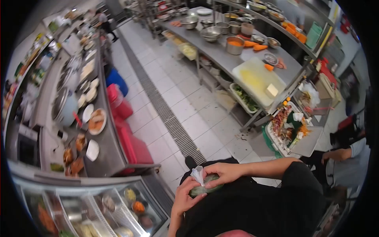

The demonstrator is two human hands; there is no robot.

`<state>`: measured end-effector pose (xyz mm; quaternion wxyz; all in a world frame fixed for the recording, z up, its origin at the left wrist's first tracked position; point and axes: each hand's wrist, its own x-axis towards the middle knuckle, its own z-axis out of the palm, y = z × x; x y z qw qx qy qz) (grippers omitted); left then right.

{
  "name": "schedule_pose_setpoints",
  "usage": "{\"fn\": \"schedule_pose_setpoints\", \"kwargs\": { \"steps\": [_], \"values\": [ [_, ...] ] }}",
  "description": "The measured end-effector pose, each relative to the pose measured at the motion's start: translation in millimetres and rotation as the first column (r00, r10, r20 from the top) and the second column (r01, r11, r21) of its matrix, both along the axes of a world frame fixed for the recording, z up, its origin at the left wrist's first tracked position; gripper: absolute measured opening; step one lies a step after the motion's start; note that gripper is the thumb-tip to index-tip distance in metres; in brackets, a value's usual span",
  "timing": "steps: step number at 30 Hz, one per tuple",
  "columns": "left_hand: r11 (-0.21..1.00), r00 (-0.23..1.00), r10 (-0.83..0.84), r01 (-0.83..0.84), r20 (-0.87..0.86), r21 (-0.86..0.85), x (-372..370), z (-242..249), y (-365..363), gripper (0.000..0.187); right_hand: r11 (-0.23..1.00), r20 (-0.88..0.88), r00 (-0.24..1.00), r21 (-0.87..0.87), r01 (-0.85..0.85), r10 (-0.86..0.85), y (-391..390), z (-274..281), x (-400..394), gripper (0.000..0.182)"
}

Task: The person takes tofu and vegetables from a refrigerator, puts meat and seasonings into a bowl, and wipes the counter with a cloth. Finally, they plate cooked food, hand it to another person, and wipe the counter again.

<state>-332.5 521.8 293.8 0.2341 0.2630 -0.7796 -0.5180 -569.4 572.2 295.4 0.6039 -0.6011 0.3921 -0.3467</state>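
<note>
A small clear plastic bag (199, 191) with something green inside is in front of my dark clothing. Its loose, whitish top sticks up between my hands. My left hand (184, 197) is curled round the near side of the bag, thumb and fingers pressed to it. From the other side, my right hand (226, 173) grips the bag close to its gathered neck, fingers bent over it. What exactly the green contents are, I cannot make out.
To the left runs a steel counter with plates (96, 121) and pots; below it stand red bins (132, 146). A glass-topped cooler (118, 205) is close by. Across the drain (158, 106), a prep table carries bowls and a cutting board (256, 79). A scrap bin (286, 130) and another person are at right.
</note>
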Motion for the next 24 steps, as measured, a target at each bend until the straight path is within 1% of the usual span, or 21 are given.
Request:
{"fn": "schedule_pose_setpoints", "kwargs": {
  "steps": [2, 3, 5, 7, 9, 10, 11, 12, 13, 14, 15, 17, 18, 20, 21, 22, 23, 24],
  "values": [
    [0.995, 0.996, -0.086, 0.085, 0.024, 0.054, -22.7, -6.7, -31.2, 0.039, 0.982, 0.044, 0.997, 0.182, 0.055, -0.064, -12.6, -8.2, -20.9, 0.028],
    [0.994, 0.995, -0.099, 0.098, 0.017, 0.058, -34.0, -4.5, -46.5, 0.039, 0.988, -0.010, 0.995, 0.121, 0.099, -0.099, -23.5, -16.1, -29.3, 0.026],
    [0.995, 0.989, -0.101, 0.100, 0.106, 0.015, -62.8, 8.1, -85.4, 0.039, 0.983, -0.055, 0.993, 0.144, 0.111, -0.104, -57.8, -14.8, -46.1, 0.024],
    [0.987, 0.984, -0.157, 0.158, 0.085, 0.000, -82.1, 6.9, -137.8, 0.040, 0.978, -0.107, 0.987, 0.158, 0.135, -0.119, -99.8, -7.7, -61.5, 0.022],
    [0.975, 0.974, -0.219, 0.220, 0.058, -0.014, -93.9, 5.8, -188.9, 0.040, 0.992, -0.364, 0.925, -0.099, 0.076, -0.107, -144.2, 9.4, -76.0, 0.025],
    [0.965, 0.965, -0.256, 0.258, 0.056, -0.044, -101.6, 3.0, -214.2, 0.040, 0.992, -0.390, 0.914, -0.097, 0.082, -0.113, -161.1, 16.8, -83.7, 0.025],
    [0.955, 0.957, -0.284, 0.287, 0.053, -0.078, -112.3, 2.8, -235.7, 0.039, 0.983, -0.394, 0.911, -0.176, 0.052, -0.119, -178.1, 21.3, -92.6, 0.025],
    [0.955, 0.959, -0.281, 0.282, 0.032, -0.090, -123.7, 5.4, -255.5, 0.039, 0.966, -0.390, 0.913, -0.260, 0.017, -0.121, -198.0, 22.7, -100.2, 0.028],
    [0.945, 0.945, -0.326, 0.325, -0.013, -0.045, -133.7, 8.1, -275.5, 0.038, 0.975, -0.431, 0.899, -0.222, -0.030, -0.070, -211.4, 20.9, -111.4, 0.034],
    [0.928, 0.927, -0.371, 0.372, -0.048, 0.008, -139.8, 9.9, -293.7, 0.037, 0.973, -0.429, 0.901, -0.229, -0.032, -0.071, -224.8, 26.7, -122.0, 0.034],
    [0.929, 0.928, -0.370, 0.371, -0.039, 0.010, -146.8, 11.8, -310.7, 0.037, 0.981, -0.409, 0.912, -0.186, -0.047, -0.034, -236.0, 36.9, -132.1, 0.035],
    [0.904, 0.900, -0.420, 0.403, -0.120, -0.141, -165.0, 18.1, -344.8, 0.030, 0.993, -0.379, 0.924, -0.092, -0.080, 0.039, -264.2, 53.9, -152.6, 0.035],
    [0.902, 0.899, -0.425, 0.410, -0.107, -0.132, -169.4, 28.7, -364.2, 0.030, 0.993, -0.365, 0.931, -0.091, -0.073, 0.035, -282.1, 61.7, -159.1, 0.035],
    [0.889, 0.909, -0.401, 0.416, 0.117, -0.192, -177.6, 55.3, -403.4, 0.023, 0.989, -0.361, 0.930, -0.147, 0.018, -0.071, -319.8, 70.3, -170.7, 0.030],
    [0.891, 0.908, -0.399, 0.417, 0.129, -0.178, -187.1, 54.6, -421.6, 0.023, 0.975, -0.353, 0.928, -0.217, 0.041, -0.117, -339.9, 63.3, -177.4, 0.027],
    [0.900, 0.902, -0.430, 0.426, -0.033, -0.089, -197.7, 52.3, -440.5, 0.022, 0.977, -0.339, 0.934, -0.212, 0.040, -0.112, -360.1, 61.3, -183.7, 0.027],
    [0.898, 0.880, -0.432, 0.440, -0.196, -0.004, -206.6, 48.7, -458.3, 0.021, 0.977, -0.325, 0.935, -0.199, 0.081, -0.144, -380.5, 61.7, -190.2, 0.026],
    [0.901, 0.886, -0.426, 0.434, -0.184, 0.001, -214.3, 44.8, -476.4, 0.021, 0.975, -0.311, 0.934, -0.188, 0.121, -0.176, -400.7, 61.6, -198.0, 0.025]
  ]
}}
